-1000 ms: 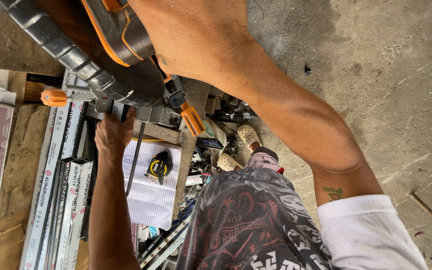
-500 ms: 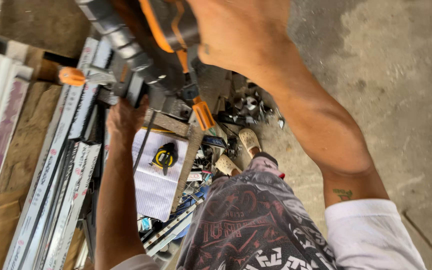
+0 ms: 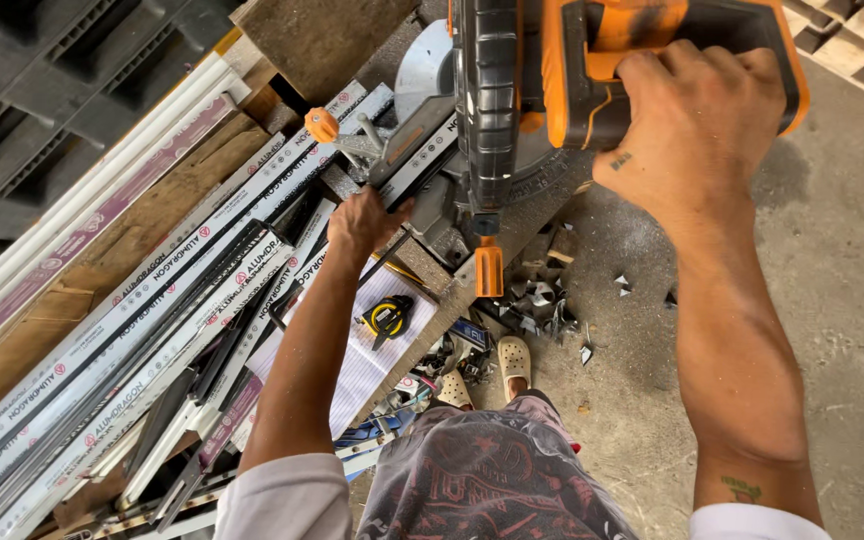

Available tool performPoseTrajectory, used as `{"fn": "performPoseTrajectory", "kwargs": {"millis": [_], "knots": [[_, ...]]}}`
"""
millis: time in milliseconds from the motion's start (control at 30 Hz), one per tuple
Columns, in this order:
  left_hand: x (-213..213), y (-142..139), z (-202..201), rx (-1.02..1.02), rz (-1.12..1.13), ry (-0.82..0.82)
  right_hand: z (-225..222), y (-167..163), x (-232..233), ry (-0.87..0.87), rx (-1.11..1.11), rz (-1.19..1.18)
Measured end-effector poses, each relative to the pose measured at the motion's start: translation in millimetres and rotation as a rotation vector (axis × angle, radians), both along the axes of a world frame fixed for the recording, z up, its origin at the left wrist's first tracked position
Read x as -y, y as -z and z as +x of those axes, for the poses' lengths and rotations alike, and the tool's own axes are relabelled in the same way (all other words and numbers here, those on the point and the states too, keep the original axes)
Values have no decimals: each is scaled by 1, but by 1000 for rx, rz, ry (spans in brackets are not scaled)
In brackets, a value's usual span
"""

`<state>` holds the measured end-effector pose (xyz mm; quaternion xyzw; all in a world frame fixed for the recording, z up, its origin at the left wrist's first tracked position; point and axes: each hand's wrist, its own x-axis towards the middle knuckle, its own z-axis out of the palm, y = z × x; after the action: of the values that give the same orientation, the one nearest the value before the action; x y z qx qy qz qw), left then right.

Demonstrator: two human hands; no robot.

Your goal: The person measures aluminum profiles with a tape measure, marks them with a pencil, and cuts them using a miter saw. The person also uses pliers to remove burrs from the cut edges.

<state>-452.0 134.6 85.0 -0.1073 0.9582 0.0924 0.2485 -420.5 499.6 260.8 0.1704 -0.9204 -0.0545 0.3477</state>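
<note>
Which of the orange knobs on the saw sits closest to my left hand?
The round orange clamp knob, up beside the white profiles, just above the left hand. The longer orange lever sits below the saw head, farther right.

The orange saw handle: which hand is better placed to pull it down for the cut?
Right. The right hand already grips the orange saw handle. The left hand is lower, pressing on the long profile strip at the saw's base, so it probably should keep holding the strip.
</note>
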Motion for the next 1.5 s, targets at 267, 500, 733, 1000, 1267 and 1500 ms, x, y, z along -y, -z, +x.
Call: {"fn": "performPoseTrajectory", "kwargs": {"millis": [267, 500, 733, 1000, 1267, 1500], "knots": [[12, 10, 1, -253, -76, 136, -4, 9, 2, -28, -13, -37], [3, -6, 3, -49, -39, 45, 1, 3, 1, -46, -21, -34], [3, -2, 3, -62, -39, 39, 2, -2, 1, -57, -45, -21], [8, 11, 0, -69, -39, 68, 4, -5, 2, -106, -121, -18], [10, 14, 0, -74, -27, 74, 2, 3, 0, -121, -158, -5], [8, 10, 1, -84, -33, 62, 6, 0, 5, -105, -145, -23]]}}
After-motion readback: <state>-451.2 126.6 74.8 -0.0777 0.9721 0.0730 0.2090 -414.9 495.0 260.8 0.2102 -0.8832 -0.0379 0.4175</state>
